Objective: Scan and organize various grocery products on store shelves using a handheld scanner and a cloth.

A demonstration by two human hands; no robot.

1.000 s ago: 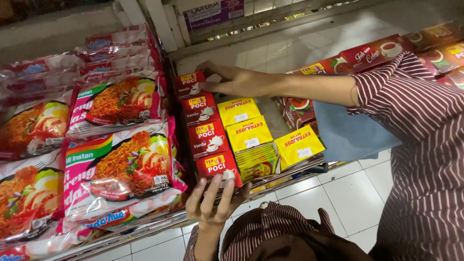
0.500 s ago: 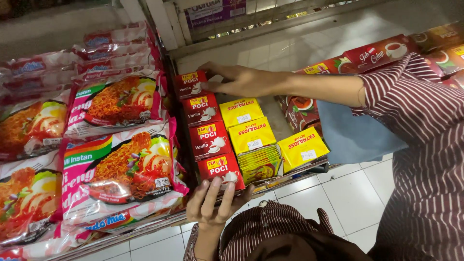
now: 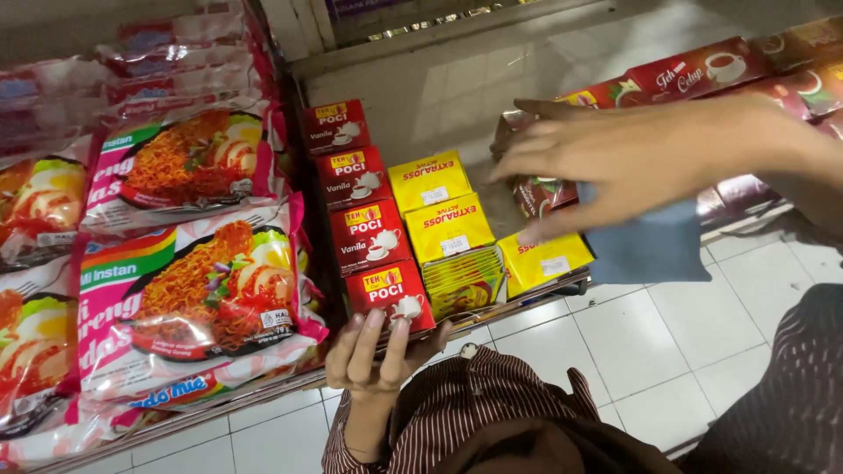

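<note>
Pressing our left hand (image 3: 378, 351) against the front red tea box (image 3: 389, 298) at the shelf (image 3: 527, 294) edge, fingers (image 3: 364, 338) together beneath it, we hover our right hand (image 3: 632, 162), fingers loosely spread, above dark sachets (image 3: 536, 193).

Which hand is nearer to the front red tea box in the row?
Left. The left hand touches the bottom edge of the front red tea box with its fingertips. The right hand is far to the right, above the yellow sachet packs.

right hand (image 3: 632, 167) motion-blurred, noodle packs (image 3: 35, 342) cut off left
</note>
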